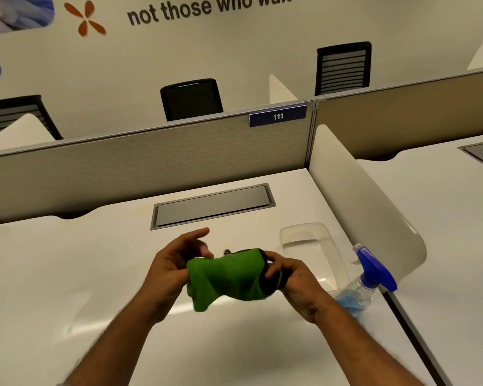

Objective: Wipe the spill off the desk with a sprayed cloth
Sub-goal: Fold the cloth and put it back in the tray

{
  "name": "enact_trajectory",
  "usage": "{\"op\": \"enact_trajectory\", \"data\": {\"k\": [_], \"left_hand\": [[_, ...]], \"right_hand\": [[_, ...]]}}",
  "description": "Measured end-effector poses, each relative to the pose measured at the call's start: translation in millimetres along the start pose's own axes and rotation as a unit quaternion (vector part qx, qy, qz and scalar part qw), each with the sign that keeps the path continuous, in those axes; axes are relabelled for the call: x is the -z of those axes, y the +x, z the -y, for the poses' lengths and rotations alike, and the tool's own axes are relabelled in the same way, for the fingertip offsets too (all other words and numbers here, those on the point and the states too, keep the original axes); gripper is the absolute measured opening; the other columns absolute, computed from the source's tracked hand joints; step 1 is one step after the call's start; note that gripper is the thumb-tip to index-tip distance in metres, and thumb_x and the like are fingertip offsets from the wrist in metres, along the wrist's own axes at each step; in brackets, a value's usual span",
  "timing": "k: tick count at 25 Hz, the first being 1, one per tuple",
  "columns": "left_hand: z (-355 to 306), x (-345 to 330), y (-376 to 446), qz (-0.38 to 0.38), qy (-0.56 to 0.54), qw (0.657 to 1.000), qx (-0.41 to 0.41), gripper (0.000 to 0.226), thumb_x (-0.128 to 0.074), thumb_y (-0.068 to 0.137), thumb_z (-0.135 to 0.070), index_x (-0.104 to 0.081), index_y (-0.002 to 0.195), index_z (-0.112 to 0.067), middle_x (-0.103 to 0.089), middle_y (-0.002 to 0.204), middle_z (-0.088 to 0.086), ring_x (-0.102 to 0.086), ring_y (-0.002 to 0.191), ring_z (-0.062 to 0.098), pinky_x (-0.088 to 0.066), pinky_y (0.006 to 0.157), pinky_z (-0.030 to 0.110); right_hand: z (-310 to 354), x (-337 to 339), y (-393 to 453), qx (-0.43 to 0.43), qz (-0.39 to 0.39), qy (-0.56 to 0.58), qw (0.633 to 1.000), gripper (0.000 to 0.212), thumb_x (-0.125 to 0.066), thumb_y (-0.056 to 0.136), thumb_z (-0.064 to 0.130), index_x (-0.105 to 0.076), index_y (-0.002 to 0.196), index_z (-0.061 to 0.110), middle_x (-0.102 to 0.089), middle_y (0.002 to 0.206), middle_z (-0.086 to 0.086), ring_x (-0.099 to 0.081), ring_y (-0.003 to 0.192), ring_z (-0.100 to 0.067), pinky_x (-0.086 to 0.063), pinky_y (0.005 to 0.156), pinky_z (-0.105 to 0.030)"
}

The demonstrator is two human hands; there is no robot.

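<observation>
**Green cloth held in both hands above the white worktop**

At the left, the white worktop (pixel 53 274) lies bare out to its left edge. The person's left hand (pixel 170 268) is raised over the middle of the worktop, its thumb and lower fingers pinching the left end of the green cloth (pixel 226 277), while the forefinger stretches out loose above it. The cloth is bunched and stretched between the two hands, clear of the surface, with a fold hanging down from its left part. A small dark mark (pixel 227 251) shows on the worktop just behind the cloth (too small to say what it is).

The right hand (pixel 293 277) has its grip closed on the right end of the cloth, where a dark border runs along the fabric; the fingers curl round that border.

Behind the hands, a grey flap (pixel 212 204) is set into the worktop near its rear edge, under the fabric partition (pixel 140 168) with the number plate 111 (pixel 278 116).

Further right, a clear plastic container (pixel 310 246) stands near the worktop's right edge. Just beside it, at the right edge, stands a spray bottle (pixel 365 280) with a blue trigger head and a clear body holding blue liquid. It stands next to the white side divider (pixel 354 207), untouched by either hand.
</observation>
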State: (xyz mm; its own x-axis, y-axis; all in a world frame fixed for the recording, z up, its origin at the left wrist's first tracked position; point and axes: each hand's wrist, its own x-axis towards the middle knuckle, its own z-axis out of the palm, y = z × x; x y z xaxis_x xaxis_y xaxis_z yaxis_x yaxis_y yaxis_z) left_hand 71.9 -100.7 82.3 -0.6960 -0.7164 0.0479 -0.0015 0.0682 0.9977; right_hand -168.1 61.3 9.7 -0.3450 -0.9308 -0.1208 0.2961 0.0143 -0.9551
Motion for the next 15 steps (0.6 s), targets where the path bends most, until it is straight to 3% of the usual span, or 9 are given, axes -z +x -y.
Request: {"op": "enact_trajectory", "data": {"k": [2, 4, 7, 10, 12, 15], "left_hand": [[-1.7, 1.2, 3.0, 0.014, 0.044, 0.999, 0.015, 0.044, -0.067, 0.090, -0.001, -0.077, 0.125, -0.025, -0.080, 0.118, 0.005, -0.076, 0.111, 0.024, -0.064, 0.086, 0.034], [-0.6, 1.2, 5.5, 0.035, 0.051, 0.996, 0.057, 0.029, -0.062, 0.096, -0.025, -0.077, 0.120, -0.024, -0.080, 0.119, 0.005, -0.077, 0.107, 0.022, -0.064, 0.077, 0.031], [2.2, 0.2, 12.1, 0.011, -0.003, 0.991, 0.133, 0.033, -0.055, 0.098, -0.034, -0.074, 0.125, -0.033, -0.080, 0.119, 0.004, -0.079, 0.104, 0.025, -0.065, 0.073, 0.036], [12.8, -7.0, 25.0, 0.016, -0.095, 0.984, 0.151, 0.034, -0.051, 0.104, -0.021, -0.067, 0.133, -0.029, -0.077, 0.132, 0.005, -0.076, 0.118, 0.029, -0.066, 0.081, 0.047], [19.6, -15.0, 34.0, -0.003, -0.151, 0.977, 0.149, 0.032, -0.048, 0.104, -0.012, -0.071, 0.126, -0.020, -0.073, 0.141, 0.009, -0.070, 0.128, 0.033, -0.065, 0.090, 0.044], [22.5, -23.8, 47.5, -0.031, -0.238, 0.953, 0.184, 0.030, -0.051, 0.090, -0.022, -0.077, 0.100, -0.010, -0.069, 0.143, 0.019, -0.071, 0.124, 0.035, -0.058, 0.094, 0.050]], "right_hand": [[1.5, 2.1, 3.9, 0.039, -0.017, -0.021, 0.999, 0.044, -0.069, 0.093, 0.002, -0.071, 0.129, 0.026, -0.062, 0.149, 0.015, -0.060, 0.136, -0.009, -0.058, 0.102, -0.031], [6.4, 5.0, 6.6, 0.038, -0.004, -0.059, 0.998, 0.054, -0.063, 0.100, 0.021, -0.054, 0.149, 0.041, -0.052, 0.154, 0.030, -0.050, 0.139, 0.008, -0.051, 0.105, -0.017], [10.5, 8.6, 11.5, -0.005, 0.004, -0.078, 0.997, 0.061, -0.040, 0.103, -0.002, -0.071, 0.130, 0.044, -0.069, 0.140, 0.016, -0.061, 0.133, -0.005, -0.051, 0.110, -0.027], [12.4, 4.7, 8.4, -0.054, -0.007, 0.037, 0.998, 0.033, -0.055, 0.095, 0.031, -0.076, 0.118, 0.044, -0.077, 0.127, 0.010, -0.070, 0.120, -0.012, -0.059, 0.095, -0.027], [5.8, 12.0, 4.1, -0.088, -0.001, 0.155, 0.984, 0.041, -0.057, 0.096, 0.033, -0.068, 0.135, 0.037, -0.070, 0.141, -0.005, -0.067, 0.128, -0.025, -0.060, 0.101, -0.044], [-4.3, 33.0, -1.4, -0.108, 0.042, 0.303, 0.946, 0.073, -0.046, 0.089, -0.003, -0.042, 0.158, 0.022, -0.042, 0.164, -0.023, -0.034, 0.152, -0.051, -0.027, 0.116, -0.079]]}}
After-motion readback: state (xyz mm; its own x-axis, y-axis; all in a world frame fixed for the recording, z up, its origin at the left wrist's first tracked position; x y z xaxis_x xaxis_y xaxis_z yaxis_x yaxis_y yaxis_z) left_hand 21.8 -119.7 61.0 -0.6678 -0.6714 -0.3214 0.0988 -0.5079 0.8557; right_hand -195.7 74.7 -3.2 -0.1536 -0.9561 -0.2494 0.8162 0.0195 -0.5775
